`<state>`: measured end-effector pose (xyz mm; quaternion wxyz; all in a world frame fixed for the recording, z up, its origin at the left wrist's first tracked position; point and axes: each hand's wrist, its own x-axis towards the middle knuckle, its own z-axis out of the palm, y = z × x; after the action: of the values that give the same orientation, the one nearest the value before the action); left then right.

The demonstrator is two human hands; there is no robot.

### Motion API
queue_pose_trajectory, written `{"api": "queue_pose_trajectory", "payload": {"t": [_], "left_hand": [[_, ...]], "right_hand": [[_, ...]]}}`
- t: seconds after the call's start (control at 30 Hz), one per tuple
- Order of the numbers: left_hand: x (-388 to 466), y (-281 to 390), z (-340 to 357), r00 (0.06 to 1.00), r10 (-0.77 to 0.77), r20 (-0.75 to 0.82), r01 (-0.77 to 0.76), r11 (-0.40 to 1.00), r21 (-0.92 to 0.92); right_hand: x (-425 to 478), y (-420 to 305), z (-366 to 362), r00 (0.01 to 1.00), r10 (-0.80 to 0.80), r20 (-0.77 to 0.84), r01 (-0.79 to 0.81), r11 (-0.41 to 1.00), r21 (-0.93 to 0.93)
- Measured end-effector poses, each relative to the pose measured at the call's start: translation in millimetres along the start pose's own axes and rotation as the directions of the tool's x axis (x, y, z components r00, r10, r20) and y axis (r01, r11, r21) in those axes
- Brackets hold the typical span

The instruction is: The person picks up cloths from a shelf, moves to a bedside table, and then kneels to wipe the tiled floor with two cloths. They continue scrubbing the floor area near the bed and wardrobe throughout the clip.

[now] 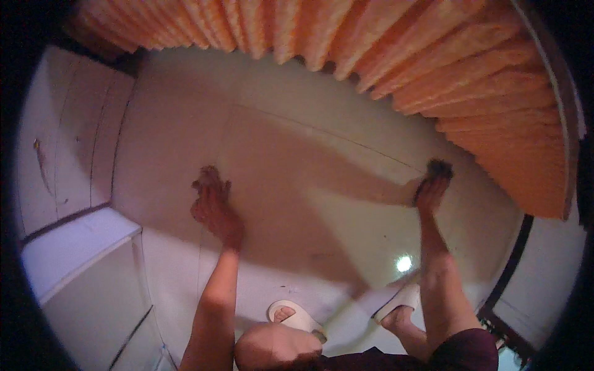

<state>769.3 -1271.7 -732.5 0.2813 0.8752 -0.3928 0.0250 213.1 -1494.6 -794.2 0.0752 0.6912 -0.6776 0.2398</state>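
Observation:
My left hand (217, 211) is stretched out over the tiled floor (278, 185), its fingers on a small dark, crumpled thing (209, 175) that I cannot identify. Farther right, my right hand (431, 192) reaches out with its fingers against a dark, rough-looking pad or clump (439, 169). Part of each dark thing lies beneath the fingers, so the exact hold is partly hidden. Shadows of the arms fall across the floor between the hands.
An orange pleated cloth (325, 32) hangs along the far side and right. At left stand a white cabinet or panel (74, 125) and a pale box-like unit (93, 278). My feet wear white slippers (297, 317) near the bottom. A dark edge strip (510, 259) runs at right.

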Motion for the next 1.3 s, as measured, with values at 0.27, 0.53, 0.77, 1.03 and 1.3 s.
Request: {"api": "queue_pose_trajectory", "payload": {"t": [0.27,0.53,0.77,1.03,1.3], "left_hand": [[-6,-2,13,0.97,-0.243,-0.001,0.165,0.661,-0.732],[-11,47,-23,0.985,0.161,0.061,-0.152,0.98,-0.128],[-2,-19,34,0.815,0.549,0.183,-0.546,0.624,0.56],[-75,226,150,0.747,0.531,0.399,-0.416,0.842,-0.343],[-181,401,197,0.646,0.47,0.602,-0.444,0.872,-0.204]], "right_hand": [[-114,-196,-53,0.921,-0.104,0.375,0.051,0.988,0.148],[-60,-271,-40,0.827,-0.43,0.362,0.33,0.893,0.307],[-31,-29,-48,0.965,0.123,0.232,-0.173,0.963,0.209],[-46,56,-93,0.883,0.356,0.306,-0.404,0.908,0.109],[13,65,-39,0.985,-0.133,0.109,0.098,0.955,0.281]]}}
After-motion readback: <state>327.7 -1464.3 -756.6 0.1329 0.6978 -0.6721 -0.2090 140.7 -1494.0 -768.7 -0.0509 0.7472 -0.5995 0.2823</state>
